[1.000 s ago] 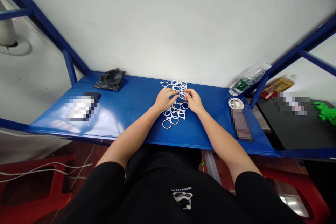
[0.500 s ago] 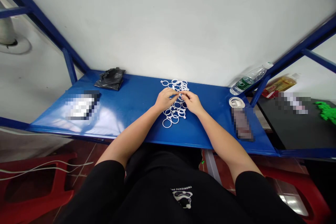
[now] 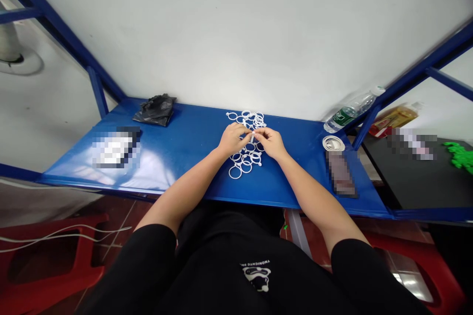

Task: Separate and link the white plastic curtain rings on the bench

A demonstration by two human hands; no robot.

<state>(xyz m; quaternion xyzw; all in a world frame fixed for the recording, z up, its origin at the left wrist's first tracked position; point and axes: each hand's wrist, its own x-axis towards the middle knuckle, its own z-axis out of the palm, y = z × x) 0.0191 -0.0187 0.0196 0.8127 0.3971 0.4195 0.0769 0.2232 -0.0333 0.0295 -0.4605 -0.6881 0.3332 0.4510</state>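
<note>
Many white rings (image 3: pixel 235 172), each with a small knob or eyelet, lie loosely spread on the blue tabletop (image 3: pixel 199 130). Over the middle of this spread, my left hand (image 3: pixel 233 139) and my right hand (image 3: pixel 271 142) meet at the fingertips. Between them they pinch one white ring (image 3: pixel 253 137), which is turned nearly edge-on. Both hands are closed, thumb against forefinger. My fingers cover part of the held ring and some of the rings beneath.
A crumpled black plastic bag (image 3: pixel 156 110) lies at the back left, near a blurred-out item (image 3: pixel 116 147). To the right are a water bottle (image 3: pixel 351 110), a coiled white strap (image 3: pixel 333 143) and a blurred dark item (image 3: pixel 340 173). Blue posts (image 3: pixel 98 91) frame the table.
The white ring between my fingertips has turned and now shows as a narrow upright strip. Both hands stay in almost the same place.
</note>
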